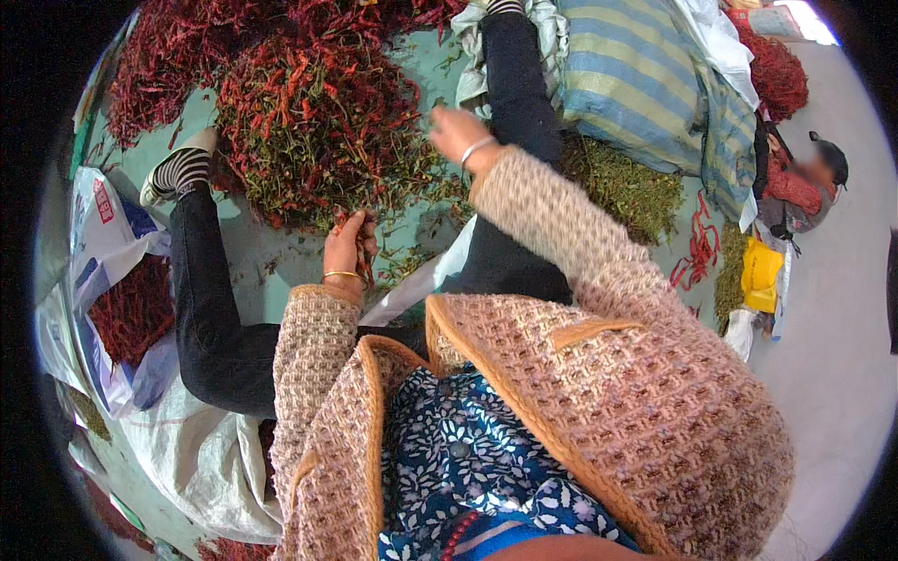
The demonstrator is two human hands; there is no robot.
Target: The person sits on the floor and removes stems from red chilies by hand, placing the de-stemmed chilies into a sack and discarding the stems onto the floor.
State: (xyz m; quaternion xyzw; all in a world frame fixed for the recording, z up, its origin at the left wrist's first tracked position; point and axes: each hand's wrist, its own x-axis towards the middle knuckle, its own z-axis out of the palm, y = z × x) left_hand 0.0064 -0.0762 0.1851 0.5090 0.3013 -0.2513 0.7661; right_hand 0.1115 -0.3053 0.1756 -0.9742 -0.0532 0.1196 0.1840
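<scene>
Between my outstretched legs lies a heap of dried red chili peppers with green stems (309,133). My left hand (345,245), with a thin bangle at the wrist, is closed on several dried red chilies at the heap's near edge. To the right of the heap my right hand (459,137), wearing a silver bangle, is raised with its fingers partly curled. Its fingertips are blurred, and whether they hold anything cannot be told. Loose stems and bits (414,259) are scattered on the green floor below the two hands.
A striped blue and yellow sack (631,91) stands at the right beside a pile of green stems (624,189). An open bag of red chilies (133,308) is by my left leg. Another person (800,182) sits at the far right near a yellow bag (761,275).
</scene>
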